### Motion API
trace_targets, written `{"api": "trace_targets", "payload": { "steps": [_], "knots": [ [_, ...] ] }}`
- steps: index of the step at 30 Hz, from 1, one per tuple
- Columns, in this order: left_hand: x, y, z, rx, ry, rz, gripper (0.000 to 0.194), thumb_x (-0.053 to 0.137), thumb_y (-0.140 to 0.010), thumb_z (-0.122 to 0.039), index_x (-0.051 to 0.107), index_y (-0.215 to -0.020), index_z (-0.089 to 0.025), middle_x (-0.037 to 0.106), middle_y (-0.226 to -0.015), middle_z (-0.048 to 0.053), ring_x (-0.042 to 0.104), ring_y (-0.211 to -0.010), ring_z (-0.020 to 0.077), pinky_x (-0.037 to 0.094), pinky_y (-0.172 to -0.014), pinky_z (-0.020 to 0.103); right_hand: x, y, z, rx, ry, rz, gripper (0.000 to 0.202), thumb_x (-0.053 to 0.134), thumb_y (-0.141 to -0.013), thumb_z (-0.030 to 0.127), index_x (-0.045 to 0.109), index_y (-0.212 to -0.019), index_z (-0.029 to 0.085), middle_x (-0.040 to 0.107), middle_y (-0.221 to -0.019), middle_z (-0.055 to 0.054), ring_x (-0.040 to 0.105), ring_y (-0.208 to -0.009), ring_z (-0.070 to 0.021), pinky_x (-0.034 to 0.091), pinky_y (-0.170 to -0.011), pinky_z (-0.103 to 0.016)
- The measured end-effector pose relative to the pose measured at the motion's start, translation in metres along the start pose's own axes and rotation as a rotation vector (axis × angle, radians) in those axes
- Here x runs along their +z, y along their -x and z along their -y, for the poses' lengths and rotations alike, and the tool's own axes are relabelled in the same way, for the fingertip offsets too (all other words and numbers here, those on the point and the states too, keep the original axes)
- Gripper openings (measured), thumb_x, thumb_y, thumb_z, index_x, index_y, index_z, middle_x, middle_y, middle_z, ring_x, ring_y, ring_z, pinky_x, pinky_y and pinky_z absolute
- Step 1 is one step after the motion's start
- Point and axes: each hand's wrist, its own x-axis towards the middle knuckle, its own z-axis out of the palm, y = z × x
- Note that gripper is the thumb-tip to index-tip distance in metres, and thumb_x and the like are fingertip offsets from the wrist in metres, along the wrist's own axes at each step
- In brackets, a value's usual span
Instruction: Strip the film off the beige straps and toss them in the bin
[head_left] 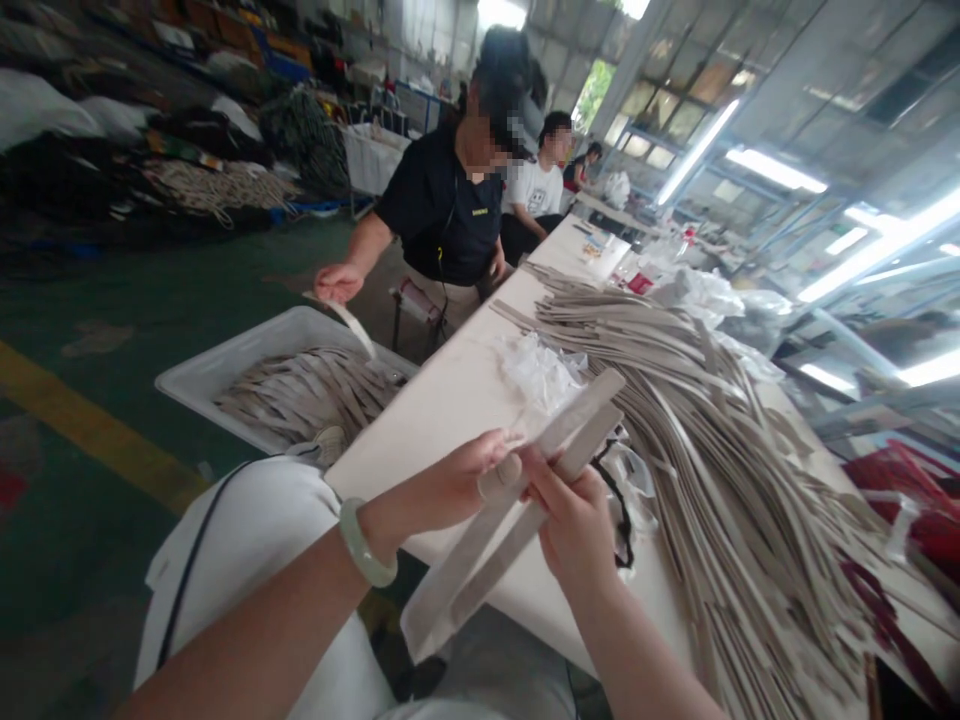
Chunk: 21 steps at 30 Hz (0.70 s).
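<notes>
Folded beige strips [469, 560] slant across the space over the table's near edge, their upper ends past my hands and a loop hanging toward my lap. My right hand [574, 510] is closed around them, thumb and fingers pinching. On their left side my left hand [457, 480], with a pale green bangle at its wrist, is closed on the strips near a rounded end. Some of its fingers are hidden. A large heap of long beige strips [697, 440] covers the table's right side. Crumpled clear plastic [544, 370] lies just beyond my hands.
The white table [442, 400] runs away from me. At its left, a white bin [199, 372] holds many strips. A person in a black shirt [450, 200] holds one strip over it. Other people sit farther back. Red bags [911, 500] lie at the right.
</notes>
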Motion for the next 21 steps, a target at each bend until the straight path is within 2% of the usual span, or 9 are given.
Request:
{"api": "trace_targets", "payload": {
  "steps": [3,6,8,11,13,16,18,21],
  "knots": [
    [0.012,-0.002,0.019,-0.133,0.013,0.048,0.076,0.027,-0.079,-0.086,0.056,-0.075,-0.015,0.058,-0.07,0.005,0.055,-0.068,0.0175,0.046,-0.067,0.032,0.006,-0.007,-0.019,0.067,0.036,-0.035,0.029,0.071,-0.08,0.045,0.072,-0.081,0.016,0.053,-0.05,0.005,0.043,-0.039,-0.0086,0.036,-0.038,-0.022],
    [0.018,-0.006,0.038,-0.241,0.124,0.013,0.069,0.033,-0.084,-0.077,0.06,-0.077,-0.013,0.058,-0.064,0.004,0.055,-0.06,0.0167,0.045,-0.061,0.031,-0.003,-0.018,-0.024,0.129,-0.012,0.009,0.037,0.069,-0.081,0.051,0.074,-0.092,0.016,0.058,-0.055,0.003,0.042,-0.037,-0.0078,0.032,-0.034,-0.021],
    [0.017,-0.006,0.043,-0.277,0.116,0.01,0.057,0.042,-0.087,-0.065,0.064,-0.085,-0.012,0.059,-0.062,0.002,0.053,-0.057,0.0155,0.043,-0.06,0.029,-0.012,-0.027,-0.021,0.162,-0.141,0.037,0.043,0.064,-0.083,0.055,0.074,-0.096,0.015,0.068,-0.07,-0.002,0.055,-0.048,-0.0103,0.043,-0.042,-0.022],
    [0.016,-0.006,0.041,-0.292,0.127,0.11,0.041,0.052,-0.086,-0.051,0.065,-0.09,-0.012,0.063,-0.066,0.003,0.053,-0.057,0.0139,0.04,-0.058,0.027,-0.019,-0.034,-0.016,0.18,-0.23,-0.013,0.047,0.061,-0.085,0.058,0.075,-0.094,0.014,0.075,-0.086,-0.009,0.069,-0.075,-0.0164,0.055,-0.064,-0.025],
    [0.017,-0.008,0.04,-0.257,0.219,0.145,0.036,0.057,-0.083,-0.047,0.064,-0.088,-0.012,0.066,-0.072,0.004,0.056,-0.062,0.0141,0.042,-0.061,0.027,-0.017,-0.032,-0.014,0.206,-0.208,-0.013,0.046,0.06,-0.085,0.057,0.075,-0.095,0.014,0.077,-0.092,-0.011,0.068,-0.064,-0.0152,0.054,-0.057,-0.025],
    [0.025,-0.015,0.045,-0.2,0.287,0.066,0.043,0.055,-0.084,-0.056,0.059,-0.078,-0.013,0.062,-0.065,0.004,0.057,-0.059,0.0154,0.045,-0.062,0.03,-0.01,-0.025,-0.017,0.247,-0.169,0.038,0.044,0.06,-0.085,0.054,0.074,-0.1,0.016,0.075,-0.107,-0.012,0.058,-0.042,-0.0112,0.046,-0.039,-0.027],
    [0.032,-0.019,0.051,-0.186,0.274,-0.006,0.05,0.049,-0.085,-0.063,0.054,-0.072,-0.015,0.055,-0.058,0.001,0.052,-0.051,0.0145,0.044,-0.056,0.03,-0.01,-0.024,-0.022,0.265,-0.151,0.041,0.044,0.059,-0.084,0.053,0.075,-0.098,0.015,0.075,-0.108,-0.013,0.066,-0.053,-0.0163,0.051,-0.044,-0.029],
    [0.044,-0.02,0.059,-0.2,0.369,-0.004,0.053,0.046,-0.086,-0.065,0.053,-0.067,-0.017,0.051,-0.055,0.0,0.049,-0.047,0.0135,0.043,-0.052,0.03,-0.021,-0.04,-0.031,0.251,-0.207,-0.016,0.034,0.062,-0.082,0.046,0.074,-0.08,0.015,0.078,-0.091,-0.012,0.073,-0.082,-0.0231,0.06,-0.068,-0.033]
  ]
}}
